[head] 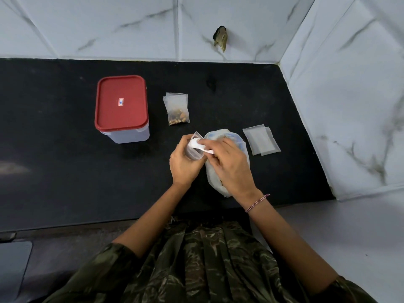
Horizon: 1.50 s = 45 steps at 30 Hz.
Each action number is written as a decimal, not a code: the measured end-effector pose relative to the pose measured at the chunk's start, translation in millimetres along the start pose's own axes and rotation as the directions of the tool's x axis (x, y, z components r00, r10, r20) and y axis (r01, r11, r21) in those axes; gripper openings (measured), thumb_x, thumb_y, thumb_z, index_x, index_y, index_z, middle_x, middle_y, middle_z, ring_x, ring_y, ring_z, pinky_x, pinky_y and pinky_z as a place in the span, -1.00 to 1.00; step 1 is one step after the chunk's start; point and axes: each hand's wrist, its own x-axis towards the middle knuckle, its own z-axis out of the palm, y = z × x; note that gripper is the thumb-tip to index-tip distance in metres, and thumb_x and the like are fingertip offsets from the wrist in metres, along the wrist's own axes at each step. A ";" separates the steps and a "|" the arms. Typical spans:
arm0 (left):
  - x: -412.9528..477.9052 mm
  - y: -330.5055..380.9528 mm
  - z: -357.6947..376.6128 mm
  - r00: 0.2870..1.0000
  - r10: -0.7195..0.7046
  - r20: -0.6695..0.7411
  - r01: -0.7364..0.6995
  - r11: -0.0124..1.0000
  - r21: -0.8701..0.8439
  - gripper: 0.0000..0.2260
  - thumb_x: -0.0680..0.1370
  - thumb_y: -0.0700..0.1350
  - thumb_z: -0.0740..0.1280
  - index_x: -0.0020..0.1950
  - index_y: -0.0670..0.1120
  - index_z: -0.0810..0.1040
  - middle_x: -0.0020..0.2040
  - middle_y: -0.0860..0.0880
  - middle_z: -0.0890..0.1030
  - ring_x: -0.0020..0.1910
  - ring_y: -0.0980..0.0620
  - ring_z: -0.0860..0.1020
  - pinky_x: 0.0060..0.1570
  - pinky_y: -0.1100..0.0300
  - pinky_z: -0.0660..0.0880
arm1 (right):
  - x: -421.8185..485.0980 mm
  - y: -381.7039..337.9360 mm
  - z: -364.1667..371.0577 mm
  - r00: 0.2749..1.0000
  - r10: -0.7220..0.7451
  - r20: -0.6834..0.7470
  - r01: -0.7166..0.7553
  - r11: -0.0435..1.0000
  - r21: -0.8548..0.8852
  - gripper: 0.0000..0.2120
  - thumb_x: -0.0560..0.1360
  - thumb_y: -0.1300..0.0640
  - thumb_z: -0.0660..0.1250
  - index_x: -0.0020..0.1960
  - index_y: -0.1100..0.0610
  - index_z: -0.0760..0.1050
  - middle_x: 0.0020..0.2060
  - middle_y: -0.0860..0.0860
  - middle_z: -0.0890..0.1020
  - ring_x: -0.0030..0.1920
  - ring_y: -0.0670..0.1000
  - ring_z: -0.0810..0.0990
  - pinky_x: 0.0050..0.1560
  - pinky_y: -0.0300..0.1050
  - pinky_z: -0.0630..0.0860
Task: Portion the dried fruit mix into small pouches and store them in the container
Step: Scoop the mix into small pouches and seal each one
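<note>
Your left hand (183, 164) grips a small pouch (193, 153); right hand (230, 165) pinches a white spoon (201, 147) (bowl contents hidden), half-covering the mix bag (218, 134).

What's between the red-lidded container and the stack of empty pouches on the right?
In the head view: the filled pouch nearer the container, then the open bag of mix beside the empty pouches.

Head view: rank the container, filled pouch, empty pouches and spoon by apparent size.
1. container
2. empty pouches and filled pouch: too close to rank
3. spoon, partly hidden
</note>
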 end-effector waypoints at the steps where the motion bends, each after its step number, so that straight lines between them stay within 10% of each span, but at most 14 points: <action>1: -0.2 1.6 -0.5 1.000 0.003 -0.004 -0.003 1.000 -0.003 -0.62 0.37 0.09 0.46 0.11 -0.02 0.52 -0.05 0.10 0.63 -0.03 0.10 0.61 -0.01 0.02 0.56 | 0.3 -1.3 -0.7 0.994 0.101 -0.041 -0.096 0.989 0.108 -0.73 0.47 0.29 0.34 0.16 0.15 0.54 -0.05 0.02 0.62 0.00 -0.08 0.54 0.07 -0.13 0.51; 7: 1.2 1.3 -4.0 0.999 -0.027 -0.018 0.028 0.998 0.060 -0.65 0.38 0.12 0.50 0.06 0.18 0.42 -0.05 0.30 0.58 0.01 0.25 0.57 0.02 0.19 0.55 | 7.3 -0.5 -7.5 0.764 0.645 0.003 -0.504 0.594 0.627 -0.75 0.40 0.29 0.46 0.04 0.11 0.56 -0.04 0.00 0.66 -0.01 -0.12 0.64 0.08 -0.19 0.57; 15: -2.9 -2.9 -4.8 1.000 -0.021 0.016 0.018 0.989 0.148 -0.63 0.39 0.07 0.52 0.04 0.09 0.39 -0.11 0.25 0.51 -0.07 0.33 0.52 -0.06 0.25 0.53 | 3.3 16.4 -12.2 0.568 0.773 0.283 -0.556 0.106 0.824 -0.86 0.48 0.27 0.37 -0.02 0.09 0.63 -0.07 -0.02 0.68 0.03 -0.07 0.64 0.08 -0.19 0.55; 19: -6.1 -7.0 -6.2 0.998 -0.044 0.044 0.036 0.985 0.167 -0.64 0.40 0.05 0.52 0.03 0.07 0.39 -0.12 0.24 0.52 -0.09 0.33 0.53 -0.10 0.30 0.51 | -4.0 41.6 -11.8 0.550 0.812 0.192 -0.652 0.275 0.707 -0.90 0.52 0.16 0.34 0.02 0.08 0.59 -0.02 0.02 0.66 0.00 -0.08 0.64 0.08 -0.16 0.57; 22: -11.6 -12.5 -7.1 0.994 -0.067 0.090 0.049 0.980 0.193 -0.67 0.41 0.03 0.50 0.02 0.04 0.40 -0.13 0.22 0.53 -0.12 0.27 0.54 -0.14 0.25 0.51 | -15.2 66.9 -5.0 0.647 0.760 0.062 -0.725 0.587 0.361 -0.82 0.55 0.04 0.29 0.05 0.13 0.54 -0.10 0.03 0.65 -0.04 -0.05 0.63 0.03 -0.11 0.57; 28: -22.6 -25.3 -5.3 0.984 -0.086 0.155 0.038 0.956 0.290 -0.75 0.42 -0.08 0.45 -0.03 -0.03 0.43 -0.19 0.16 0.56 -0.21 0.18 0.56 -0.23 0.14 0.53 | -22.4 88.8 10.6 0.791 0.599 0.124 -0.609 0.791 0.066 -0.83 0.56 0.15 0.28 0.11 0.16 0.53 -0.08 0.05 0.64 -0.08 -0.07 0.58 -0.15 -0.37 0.43; 40: -18.6 -34.6 7.4 0.977 -0.048 0.207 -0.027 0.939 0.343 -0.69 0.40 -0.03 0.51 -0.07 0.00 0.39 -0.20 0.11 0.59 -0.29 0.16 0.57 -0.29 0.24 0.52 | -6.4 87.8 28.1 0.765 0.629 0.140 -0.631 0.775 -0.036 -0.80 0.55 0.09 0.29 0.11 0.16 0.53 -0.15 0.00 0.63 -0.20 -0.12 0.56 -0.31 -0.45 0.37; 45: -18.3 -38.2 11.7 0.983 -0.013 0.184 -0.053 0.935 0.350 -0.70 0.39 -0.06 0.53 -0.08 -0.04 0.42 -0.23 0.09 0.60 -0.32 0.14 0.57 -0.29 0.17 0.54 | -5.8 93.1 35.2 0.622 0.765 0.170 -0.782 0.594 0.189 -0.87 0.53 0.11 0.32 0.03 0.13 0.54 -0.20 0.02 0.67 -0.15 -0.05 0.67 -0.02 -0.05 0.62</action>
